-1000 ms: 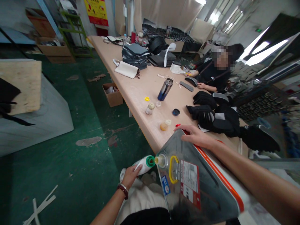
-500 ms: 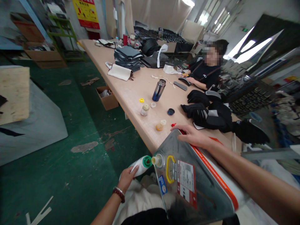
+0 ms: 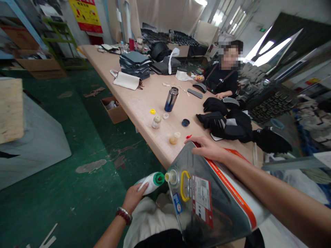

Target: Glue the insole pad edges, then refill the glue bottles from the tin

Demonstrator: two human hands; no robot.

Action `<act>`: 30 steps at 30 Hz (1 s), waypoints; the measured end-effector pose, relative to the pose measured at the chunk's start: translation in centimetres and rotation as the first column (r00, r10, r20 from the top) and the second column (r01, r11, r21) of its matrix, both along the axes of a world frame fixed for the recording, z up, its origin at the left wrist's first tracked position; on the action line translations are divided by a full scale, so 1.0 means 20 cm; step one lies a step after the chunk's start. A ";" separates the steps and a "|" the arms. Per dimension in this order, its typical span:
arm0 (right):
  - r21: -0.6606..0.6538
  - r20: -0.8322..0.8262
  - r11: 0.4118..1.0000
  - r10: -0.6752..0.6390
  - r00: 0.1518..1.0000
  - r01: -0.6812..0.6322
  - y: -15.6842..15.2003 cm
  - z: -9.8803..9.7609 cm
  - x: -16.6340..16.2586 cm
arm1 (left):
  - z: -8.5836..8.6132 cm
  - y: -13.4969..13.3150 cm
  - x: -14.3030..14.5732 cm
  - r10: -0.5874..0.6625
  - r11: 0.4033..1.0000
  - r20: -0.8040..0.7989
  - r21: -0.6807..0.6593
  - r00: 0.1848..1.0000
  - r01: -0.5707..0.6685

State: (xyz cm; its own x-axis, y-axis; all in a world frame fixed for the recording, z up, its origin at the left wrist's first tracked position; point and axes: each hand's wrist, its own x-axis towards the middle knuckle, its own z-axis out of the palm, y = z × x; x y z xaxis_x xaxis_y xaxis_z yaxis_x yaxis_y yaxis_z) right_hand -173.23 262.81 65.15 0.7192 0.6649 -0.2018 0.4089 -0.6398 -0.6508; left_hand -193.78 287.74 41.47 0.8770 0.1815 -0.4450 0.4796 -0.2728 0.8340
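My left hand (image 3: pixel 136 194) is wrapped round a white bottle (image 3: pixel 150 183) with a green neck, tilted toward the spout. A large metal can (image 3: pixel 221 189) with a yellow handle (image 3: pixel 184 187) lies tipped at the table's corner. Its pale spout (image 3: pixel 169 176) is right at the bottle's mouth; whether they touch I cannot tell, and no liquid stream shows. My right hand (image 3: pixel 207 147) grips the can's upper edge, fingers curled over its rim. A small red cap (image 3: pixel 188 136) is on the table just beyond those fingers.
On the table (image 3: pixel 144 100) stand a dark flask (image 3: pixel 171 99), a small jar (image 3: pixel 156 122) and an amber bottle (image 3: pixel 174 138). A black lid (image 3: pixel 185 122) and black padded pieces (image 3: pixel 227 125) lie to the right. Across the table sits a person (image 3: pixel 224 75); a cardboard box (image 3: pixel 113 110) is on the floor.
The whole view has shifted slightly, so things appear further left. Both hands keep their holds on bottle and can. The person across the table has moved their hands off the dark curved piece.
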 end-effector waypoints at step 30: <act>-0.019 -0.005 1.000 -0.020 1.000 0.019 0.00 -0.01 0.04 | 0.15 0.09 -0.07 -0.156 0.922 0.121 0.375 0.980 0.100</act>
State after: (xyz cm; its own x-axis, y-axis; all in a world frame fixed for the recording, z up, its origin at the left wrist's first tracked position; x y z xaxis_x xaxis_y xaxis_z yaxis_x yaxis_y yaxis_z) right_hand -172.52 262.81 65.00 0.7307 0.6467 -0.2186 0.3925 -0.6600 -0.6405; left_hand -195.27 289.60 44.56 0.9536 0.1885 -0.2348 0.3009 -0.6227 0.7223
